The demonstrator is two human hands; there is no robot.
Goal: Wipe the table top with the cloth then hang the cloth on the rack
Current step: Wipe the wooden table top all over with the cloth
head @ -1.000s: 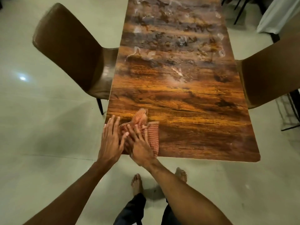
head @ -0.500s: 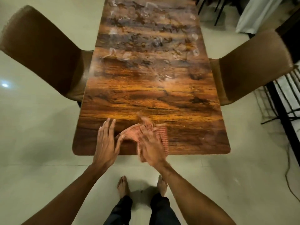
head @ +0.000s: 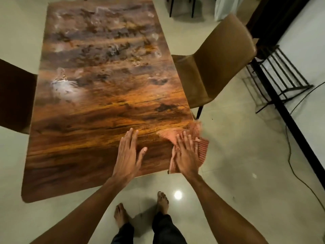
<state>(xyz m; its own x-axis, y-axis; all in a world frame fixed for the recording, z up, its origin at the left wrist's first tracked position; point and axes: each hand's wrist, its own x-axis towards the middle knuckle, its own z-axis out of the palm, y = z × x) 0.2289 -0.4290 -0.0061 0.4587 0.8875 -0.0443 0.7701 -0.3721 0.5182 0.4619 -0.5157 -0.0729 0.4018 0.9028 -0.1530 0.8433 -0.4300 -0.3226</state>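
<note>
Two bare hands on a wooden table point(head: 98, 95), seen from above at the near edge.

Left hand point(head: 127, 154): palm down on bare wood just inside the near edge, toward the right half. Fingers point(head: 129, 138) straight and close together, thumb spread toward the right edge. Released, nothing held.

Right hand point(head: 186, 155): palm down on a red striped cloth point(head: 203, 149) at the near right corner. Fingers point(head: 182, 140) straight and slightly spread, pressing the fabric flat rather than gripping it.

Cloth: crumpled, partly hidden under the right palm, spilling past the right edge and the near edge at that corner. Far part blurred, outline there unclear.

Hands apart, with a strip of bare wood between thumb and cloth.

Table surface: pale streaks and smears across the far half. Brightest whitish patch point(head: 65, 86) near the left edge, about midway along it. Near half darker, with glossy grain.

Surroundings:
- Tan chair point(head: 219, 67) drawn up to the right edge, seat toward the table.
- Dark brown chair point(head: 14, 95) beside the left edge, only partly in view.
- Black metal rack point(head: 279, 76) on the floor point(head: 237, 155), well beyond the right edge and past the tan chair.
- Thin dark cable point(head: 290, 166) trailing over the pale floor near the rack.
- Two bare feet, right point(head: 162, 201) and left point(head: 120, 215), below the near edge, with dark trouser legs point(head: 165, 229) above them.
- Round light reflection point(head: 178, 194) on the floor just beside the right foot.
</note>
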